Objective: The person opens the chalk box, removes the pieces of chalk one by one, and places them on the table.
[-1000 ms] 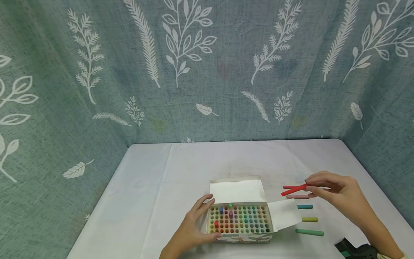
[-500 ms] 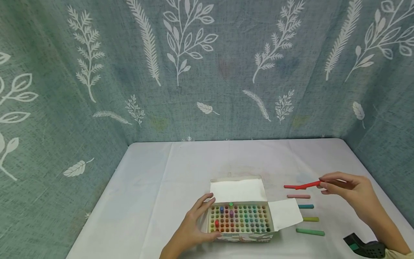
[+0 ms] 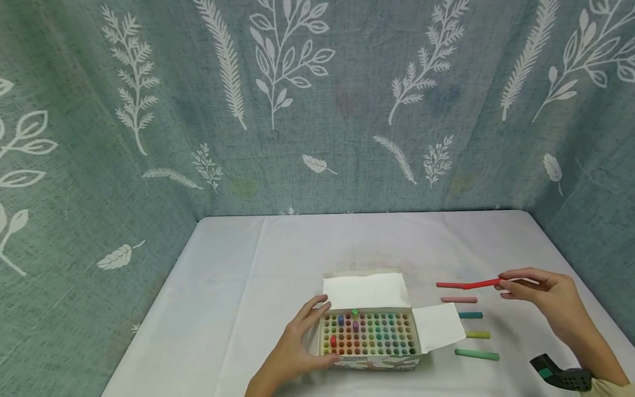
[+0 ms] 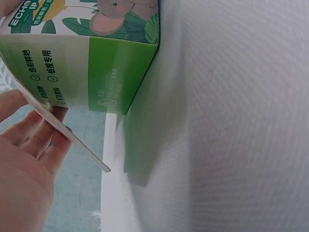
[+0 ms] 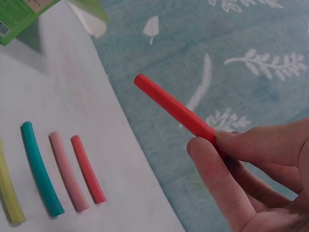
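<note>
An open chalk box (image 3: 368, 333) with several coloured sticks standing in its grid sits at the table's near middle. My left hand (image 3: 302, 337) grips its left side, thumb at the front and fingers at the back; the box's green side (image 4: 91, 72) fills the left wrist view beside my fingers (image 4: 24, 164). Right of the box, my right hand (image 3: 511, 285) pinches one end of a red chalk stick (image 3: 480, 284), (image 5: 174, 108) above the table. Beneath it lie a red stick (image 3: 448, 285), a pink stick (image 3: 458, 300), a teal stick (image 3: 470, 315), a yellow stick (image 3: 477, 334) and a green stick (image 3: 477, 354).
The box's lid (image 3: 366, 290) stands open at the back and a side flap (image 3: 437, 327) folds out to the right. A white cloth covers the table (image 3: 258, 264). Leaf-patterned curtain (image 3: 297, 110) closes the back and both sides. A black and green wrist device (image 3: 560, 376) shows bottom right.
My right hand has carried the red chalk stick to the right, away from the box and over the row of lying sticks. My left hand has stayed on the box.
</note>
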The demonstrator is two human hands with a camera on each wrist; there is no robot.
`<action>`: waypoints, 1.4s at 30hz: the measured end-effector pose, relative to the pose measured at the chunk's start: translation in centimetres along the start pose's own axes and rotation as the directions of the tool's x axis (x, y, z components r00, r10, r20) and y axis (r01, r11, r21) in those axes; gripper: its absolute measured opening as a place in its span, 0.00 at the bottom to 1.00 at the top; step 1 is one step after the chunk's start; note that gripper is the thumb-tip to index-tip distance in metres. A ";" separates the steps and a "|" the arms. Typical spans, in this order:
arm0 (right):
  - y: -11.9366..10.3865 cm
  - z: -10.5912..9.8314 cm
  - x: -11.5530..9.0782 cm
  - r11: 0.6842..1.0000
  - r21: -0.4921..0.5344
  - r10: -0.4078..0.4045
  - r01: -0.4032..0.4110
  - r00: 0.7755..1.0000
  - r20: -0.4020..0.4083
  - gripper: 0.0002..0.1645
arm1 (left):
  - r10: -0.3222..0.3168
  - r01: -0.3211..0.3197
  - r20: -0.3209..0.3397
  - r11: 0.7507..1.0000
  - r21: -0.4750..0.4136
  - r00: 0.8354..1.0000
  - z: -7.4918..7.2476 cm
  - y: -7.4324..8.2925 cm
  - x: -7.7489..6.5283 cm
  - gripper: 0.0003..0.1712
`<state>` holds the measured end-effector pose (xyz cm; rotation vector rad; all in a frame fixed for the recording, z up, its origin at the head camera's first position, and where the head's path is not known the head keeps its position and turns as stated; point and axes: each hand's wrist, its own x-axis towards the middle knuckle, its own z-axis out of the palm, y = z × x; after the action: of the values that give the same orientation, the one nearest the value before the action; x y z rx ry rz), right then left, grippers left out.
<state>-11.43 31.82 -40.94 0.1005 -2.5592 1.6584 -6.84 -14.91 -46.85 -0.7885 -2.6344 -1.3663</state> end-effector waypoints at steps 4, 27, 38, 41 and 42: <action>0.7 -0.3 0.1 0.999 0.015 0.036 -0.036 0.999 -0.006 0.13 | 0.005 -0.005 0.002 1.000 -0.005 1.000 0.0 -0.1 0.0 0.50; 6.1 -2.0 1.8 0.973 0.068 0.222 -0.219 0.974 -0.033 0.17 | -0.025 0.027 0.028 0.998 -0.053 0.999 0.0 0.0 0.4 0.51; 8.4 -2.3 2.1 0.898 0.134 0.426 -0.419 0.904 -0.034 0.19 | -0.011 0.011 0.023 1.000 -0.017 1.000 0.0 -0.3 0.3 0.51; 8.8 -2.3 2.2 0.881 0.154 0.457 -0.447 0.889 -0.034 0.15 | -0.018 0.018 0.017 1.000 -0.015 1.000 -0.1 -0.1 0.1 0.50; 8.8 -2.4 2.2 0.875 0.164 0.466 -0.454 0.884 -0.035 0.14 | -0.020 0.020 0.015 1.000 -0.020 1.000 -0.3 0.4 0.1 0.51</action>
<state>-14.42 37.55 -47.72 -0.5996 -2.5297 1.9598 -6.82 -14.88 -46.33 -0.7794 -2.6505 -1.3996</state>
